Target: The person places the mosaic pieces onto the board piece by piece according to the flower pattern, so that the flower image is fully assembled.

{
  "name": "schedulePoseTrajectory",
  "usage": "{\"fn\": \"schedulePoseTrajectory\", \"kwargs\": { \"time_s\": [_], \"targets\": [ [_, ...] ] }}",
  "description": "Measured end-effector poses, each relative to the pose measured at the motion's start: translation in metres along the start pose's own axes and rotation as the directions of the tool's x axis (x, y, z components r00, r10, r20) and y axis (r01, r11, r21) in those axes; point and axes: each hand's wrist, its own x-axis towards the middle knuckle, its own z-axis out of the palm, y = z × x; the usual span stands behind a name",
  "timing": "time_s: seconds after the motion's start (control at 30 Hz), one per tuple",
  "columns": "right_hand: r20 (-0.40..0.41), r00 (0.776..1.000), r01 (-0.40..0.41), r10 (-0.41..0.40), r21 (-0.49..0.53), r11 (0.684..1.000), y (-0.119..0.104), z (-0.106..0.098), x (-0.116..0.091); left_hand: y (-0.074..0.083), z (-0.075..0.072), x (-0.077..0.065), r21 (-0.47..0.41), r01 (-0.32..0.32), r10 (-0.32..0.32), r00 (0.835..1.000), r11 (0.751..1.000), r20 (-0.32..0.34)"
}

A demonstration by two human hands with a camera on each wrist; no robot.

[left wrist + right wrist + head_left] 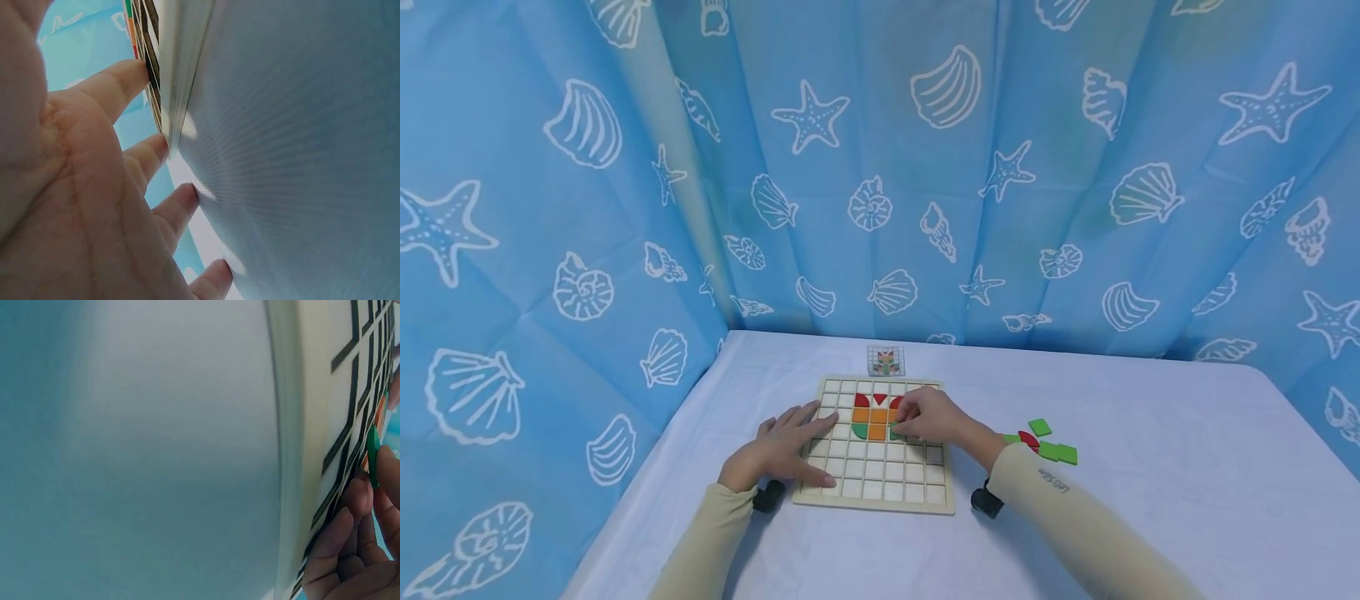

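A square grid board lies on the table, holding a block of orange squares, a red triangle, red rounded pieces and a green quarter-round piece. Over the right side of this pattern, my right hand pinches a green piece between thumb and fingers, close to the board's surface. My left hand is spread along the board's left side. In the left wrist view, its index fingertip touches the board's edge, and the other fingers are straight and spread.
Behind the board lies a small pattern card with a similar figure. Right of the right forearm are loose green pieces and red pieces, one green square apart. A blue shell-print curtain stands behind the white table.
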Motion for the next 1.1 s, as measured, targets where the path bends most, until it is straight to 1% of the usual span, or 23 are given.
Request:
{"fn": "schedulePoseTrajectory", "kwargs": {
  "time_s": [0.07, 0.2, 0.3, 0.37, 0.47, 0.6, 0.87, 1.1],
  "targets": [
    [0.004, 1.0, 0.006, -0.006, -0.034, 0.999, -0.0016, 0.0007, 0.0007, 0.0003, -0.0004, 0.0003, -0.004, 0.002, -0.002, 1.0, 1.0, 0.0],
    [0.015, 0.999, 0.05, -0.049, -0.124, 0.991, -0.002, 0.0026, 0.002, 0.0006, -0.0006, 0.0005, -0.008, -0.003, 0.003, 1.0, 1.0, 0.003],
    [0.02, 0.997, 0.075, -0.073, -0.16, 0.984, -0.0021, 0.0028, 0.0014, 0.0001, -0.0004, 0.0002, -0.012, -0.013, 0.013, 1.0, 1.0, 0.0],
    [0.028, 0.997, 0.071, -0.068, -0.149, 0.986, -0.0021, 0.0018, 0.0009, -0.0005, 0.0002, 0.0005, -0.013, -0.016, 0.015, 1.0, 1.0, -0.002],
    [0.063, 0.997, 0.054, -0.048, -0.111, 0.992, -0.0019, -0.0014, 0.0007, -0.0005, 0.0007, 0.0004, -0.012, -0.014, 0.014, 1.0, 1.0, -0.002],
    [0.096, 0.995, 0.031, -0.023, -0.086, 0.996, -0.0019, -0.0041, 0.0021, 0.0003, -0.0001, -0.0004, -0.007, -0.005, 0.005, 1.0, 1.0, 0.002],
    [0.08, 0.997, -0.017, 0.025, -0.104, 0.994, -0.0009, -0.0027, 0.0061, -0.0004, -0.0013, -0.0005, -0.009, -0.017, 0.017, 1.0, 1.0, 0.001],
    [0.083, 0.996, -0.031, 0.037, -0.071, 0.997, -0.0018, -0.0041, 0.0027, -0.0006, 0.0002, -0.0006, -0.019, -0.023, 0.023, 1.0, 1.0, 0.004]
  ]
}}
